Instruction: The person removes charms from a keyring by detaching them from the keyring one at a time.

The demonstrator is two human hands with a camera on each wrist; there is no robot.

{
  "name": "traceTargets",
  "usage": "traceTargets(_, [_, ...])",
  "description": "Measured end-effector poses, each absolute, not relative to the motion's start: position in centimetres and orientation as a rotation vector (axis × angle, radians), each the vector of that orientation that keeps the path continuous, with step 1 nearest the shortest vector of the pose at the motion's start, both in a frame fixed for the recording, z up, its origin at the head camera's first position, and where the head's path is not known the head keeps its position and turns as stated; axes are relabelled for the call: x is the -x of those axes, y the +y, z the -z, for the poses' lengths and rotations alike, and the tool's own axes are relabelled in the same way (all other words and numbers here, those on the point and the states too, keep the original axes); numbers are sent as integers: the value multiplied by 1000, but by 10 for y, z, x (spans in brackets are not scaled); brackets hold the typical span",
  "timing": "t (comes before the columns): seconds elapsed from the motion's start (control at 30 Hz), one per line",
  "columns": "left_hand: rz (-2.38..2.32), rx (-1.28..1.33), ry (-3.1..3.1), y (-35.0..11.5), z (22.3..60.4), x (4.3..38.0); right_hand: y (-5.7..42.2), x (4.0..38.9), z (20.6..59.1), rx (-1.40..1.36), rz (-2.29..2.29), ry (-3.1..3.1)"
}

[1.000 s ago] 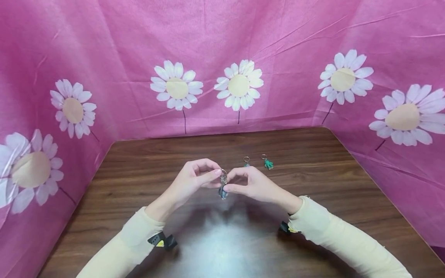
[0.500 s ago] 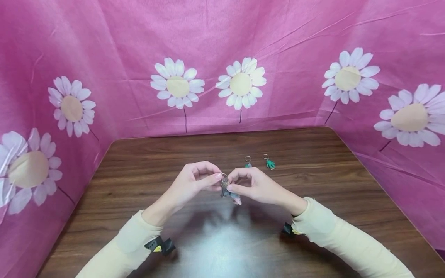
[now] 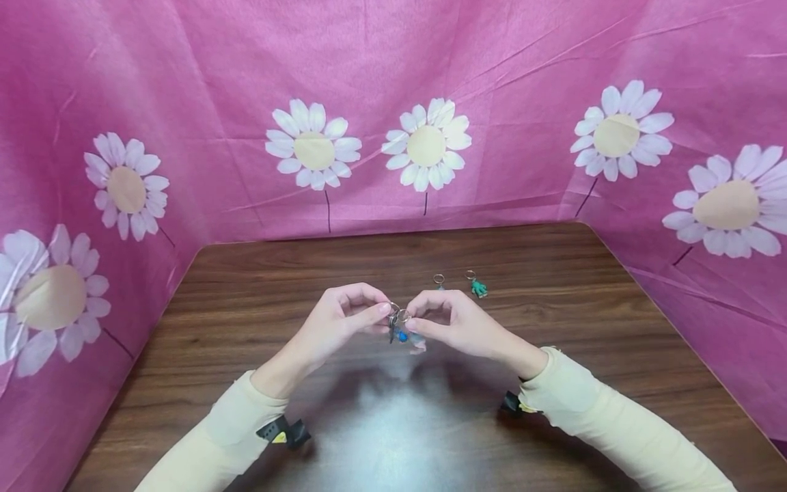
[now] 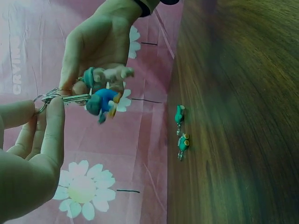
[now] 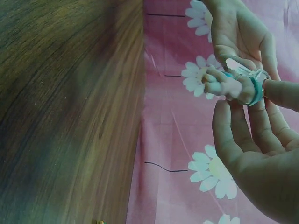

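My left hand (image 3: 341,314) pinches a metal key ring between thumb and fingers, above the middle of the table. Several keys (image 4: 74,98) hang from it, and a small blue-bodied figurine (image 3: 402,336) dangles close by them. With thumb and forefinger, my right hand (image 3: 451,318) pinches a second ring (image 3: 404,315), right beside the first. Under the right hand is a pale pink figurine (image 5: 229,87) with a teal band or hat. The rings touch or overlap; whether they are linked cannot be made out.
Behind the right hand, a green figurine keychain (image 3: 479,288) lies on the wooden table (image 3: 277,266). Left of it lies another keychain (image 3: 438,279), partly hidden by that hand. A pink cloth (image 3: 369,55) with daisies surrounds the table's back and sides.
The ring in my right hand now shows apart from the one in my left. The pale figurine has swung right and the blue one has come into view. The right hand rose slightly.
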State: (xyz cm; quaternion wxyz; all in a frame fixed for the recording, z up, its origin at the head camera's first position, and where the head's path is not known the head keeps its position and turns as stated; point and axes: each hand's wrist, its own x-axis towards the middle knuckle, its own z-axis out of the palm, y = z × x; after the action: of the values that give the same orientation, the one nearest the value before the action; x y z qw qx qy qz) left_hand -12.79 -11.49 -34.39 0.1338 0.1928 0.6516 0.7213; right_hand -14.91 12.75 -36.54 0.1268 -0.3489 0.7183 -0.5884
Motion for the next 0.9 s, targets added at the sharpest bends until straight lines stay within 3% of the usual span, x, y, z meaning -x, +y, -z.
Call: traceTargets(0.9, [-1935, -645, 2103, -113, 351, 127, 129, 146, 356, 967, 1716, 2096])
